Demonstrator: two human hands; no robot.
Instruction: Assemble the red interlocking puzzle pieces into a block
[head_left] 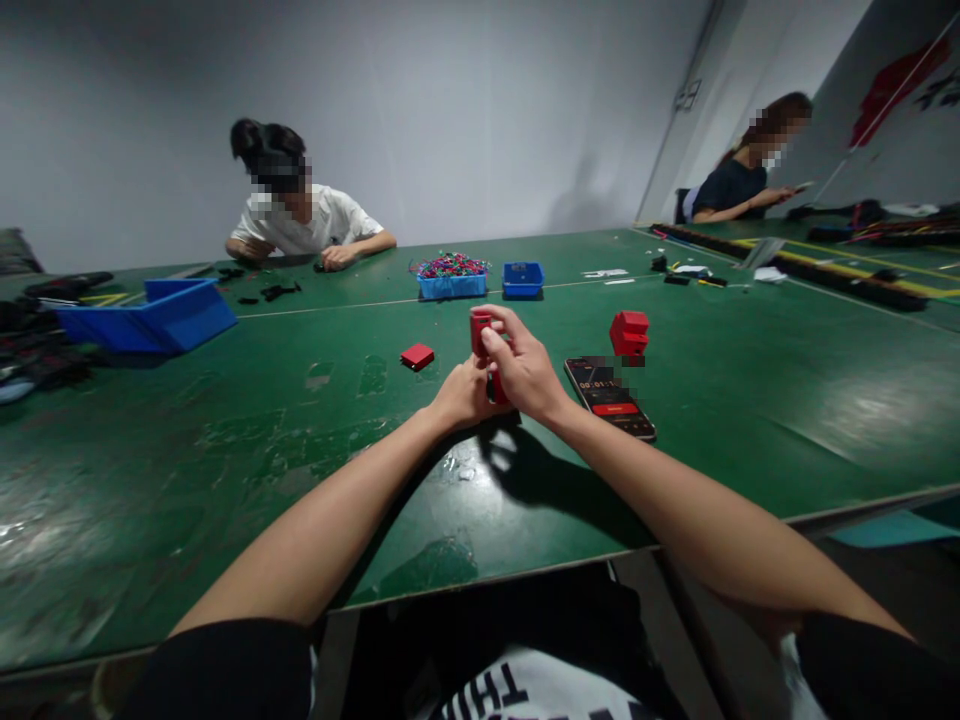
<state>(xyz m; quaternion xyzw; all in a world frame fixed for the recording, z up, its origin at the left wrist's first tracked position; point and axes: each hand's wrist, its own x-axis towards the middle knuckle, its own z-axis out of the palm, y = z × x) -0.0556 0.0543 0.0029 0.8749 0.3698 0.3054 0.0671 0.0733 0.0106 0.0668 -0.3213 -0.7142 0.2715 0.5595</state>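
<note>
Over the near middle of the table, my two hands meet. Between the thumb and forefinger of my right hand [526,368] is a small red plastic part [481,326], standing upright. My left hand [459,394] is closed just below and against it, around a second patch of red [496,387] that shows between the hands. Whether both red areas belong to one piece I cannot tell, as fingers cover much of them. A flat red block [417,356] lies to the left of my hands. To their right stands a red notched block [630,333].
A phone [611,398] with a running timer lies right of my hands. Farther back are a blue bin of colourful small pieces [452,278] and a smaller blue bin [523,280]. A large blue bin [150,318] is at left. Two people sit beyond the green table [300,520].
</note>
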